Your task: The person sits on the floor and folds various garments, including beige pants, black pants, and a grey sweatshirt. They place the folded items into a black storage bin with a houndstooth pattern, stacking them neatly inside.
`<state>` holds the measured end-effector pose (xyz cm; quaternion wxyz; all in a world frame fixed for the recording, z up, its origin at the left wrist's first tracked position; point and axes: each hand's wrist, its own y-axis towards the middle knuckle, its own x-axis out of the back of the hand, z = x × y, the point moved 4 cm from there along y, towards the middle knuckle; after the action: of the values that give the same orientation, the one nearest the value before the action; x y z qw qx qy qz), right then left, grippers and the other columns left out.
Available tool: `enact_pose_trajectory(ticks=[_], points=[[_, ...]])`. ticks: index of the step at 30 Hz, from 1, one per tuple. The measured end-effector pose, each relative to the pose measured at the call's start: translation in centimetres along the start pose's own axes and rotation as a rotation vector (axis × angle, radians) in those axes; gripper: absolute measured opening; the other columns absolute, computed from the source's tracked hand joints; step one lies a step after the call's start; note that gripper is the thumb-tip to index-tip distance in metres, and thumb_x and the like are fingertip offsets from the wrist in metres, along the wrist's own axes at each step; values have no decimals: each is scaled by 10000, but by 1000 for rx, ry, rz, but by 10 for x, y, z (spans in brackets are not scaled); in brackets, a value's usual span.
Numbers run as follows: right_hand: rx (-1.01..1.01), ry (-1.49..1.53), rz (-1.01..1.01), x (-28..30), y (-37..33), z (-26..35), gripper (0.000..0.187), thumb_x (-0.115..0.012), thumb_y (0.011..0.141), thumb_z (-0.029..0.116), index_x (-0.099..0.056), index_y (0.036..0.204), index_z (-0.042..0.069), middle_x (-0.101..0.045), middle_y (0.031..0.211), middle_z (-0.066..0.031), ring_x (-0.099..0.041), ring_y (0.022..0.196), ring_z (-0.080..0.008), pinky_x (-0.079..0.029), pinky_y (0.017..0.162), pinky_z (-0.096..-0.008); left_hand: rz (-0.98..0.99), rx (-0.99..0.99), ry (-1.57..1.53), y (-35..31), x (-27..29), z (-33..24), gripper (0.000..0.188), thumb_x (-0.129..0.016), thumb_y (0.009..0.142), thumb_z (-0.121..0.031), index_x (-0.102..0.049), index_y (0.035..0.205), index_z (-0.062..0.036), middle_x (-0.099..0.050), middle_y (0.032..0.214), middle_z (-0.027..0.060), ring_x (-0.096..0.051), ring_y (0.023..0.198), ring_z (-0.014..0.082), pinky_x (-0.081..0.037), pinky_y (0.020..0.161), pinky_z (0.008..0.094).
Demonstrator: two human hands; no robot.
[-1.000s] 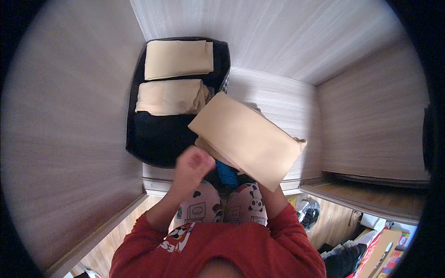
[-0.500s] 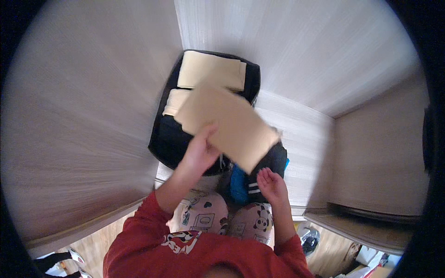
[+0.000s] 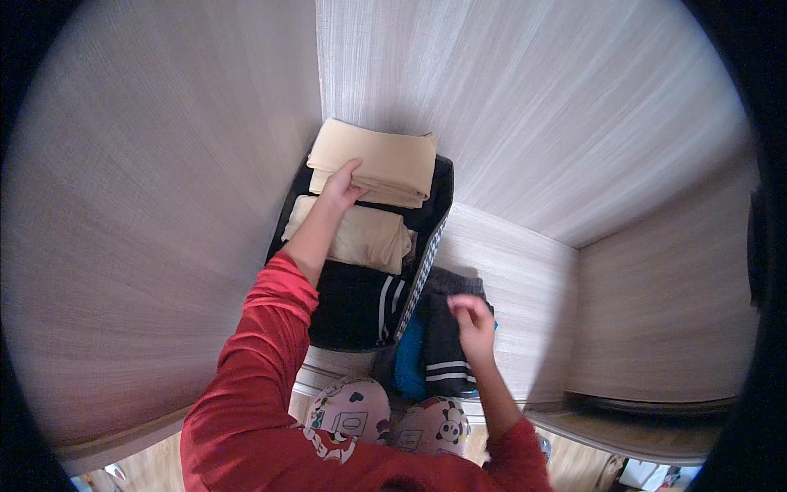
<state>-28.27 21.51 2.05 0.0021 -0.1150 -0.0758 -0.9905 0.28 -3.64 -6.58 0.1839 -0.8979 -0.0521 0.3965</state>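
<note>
My left hand (image 3: 344,188) is closed on a folded beige cloth (image 3: 377,156), thumb on top, at the far end of a black fabric storage bin (image 3: 429,261) with a checked side. The cloth lies over other beige folds there. Nearer in the bin sit another folded beige cloth (image 3: 361,234) and a black folded garment (image 3: 352,297) with white stripes. My right hand (image 3: 472,318), slightly blurred, has its fingers curled with nothing seen in them. It is over dark folded pants (image 3: 447,340) with white stripes beside the bin; whether it touches them I cannot tell.
A bright blue garment (image 3: 410,357) lies by the dark pants. Pale wood-grain panels rise at the left (image 3: 164,205), back (image 3: 525,107) and right (image 3: 656,320). My knees (image 3: 357,410) in patterned pants are at the front edge.
My left hand has carried the beige cloth away from me to the bin's far end and lowered it there. My right hand has curled its fingers and shifted slightly left.
</note>
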Motion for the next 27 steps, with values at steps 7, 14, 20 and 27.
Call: enact_pose_trajectory(ticks=[7, 14, 20, 27], points=[[587, -651, 11, -86, 169, 45, 369, -573, 723, 96, -515, 1084, 43, -442, 1151, -208, -399, 1085, -413, -349, 907, -455, 62, 314, 521, -80, -53, -26, 414, -569, 817, -351, -496, 1097, -54, -543, 1093, 134, -503, 1039, 306, -441, 839, 454], [563, -1183, -16, -131, 253, 16, 419, -495, 796, 379, -487, 1170, 190, -414, 1234, -162, -367, 1135, -396, -292, 882, -572, 71, -969, 1860, -85, -79, -83, 728, -740, 625, -326, -398, 1228, -105, -361, 1280, 173, -282, 1226, 361, -288, 952, 522], [514, -1146, -49, -139, 250, -28, 437, -439, 819, 408, -468, 1194, 185, -468, 1192, -142, -410, 1122, -376, -309, 879, -571, 123, -401, 2647, -54, -61, -60, 1115, -804, 502, -344, -110, 1373, -291, -61, 1435, 112, -68, 1306, 369, -195, 946, 626], [336, -1080, 32, -145, 253, -14, 399, -446, 813, 372, -507, 1152, 171, -442, 1208, -168, -403, 1112, -389, -302, 889, -577, 118, -565, 2535, -21, -31, -70, 1049, -756, 544, -78, -140, 1356, -326, -147, 1420, 69, -149, 1293, 352, -309, 904, 589]])
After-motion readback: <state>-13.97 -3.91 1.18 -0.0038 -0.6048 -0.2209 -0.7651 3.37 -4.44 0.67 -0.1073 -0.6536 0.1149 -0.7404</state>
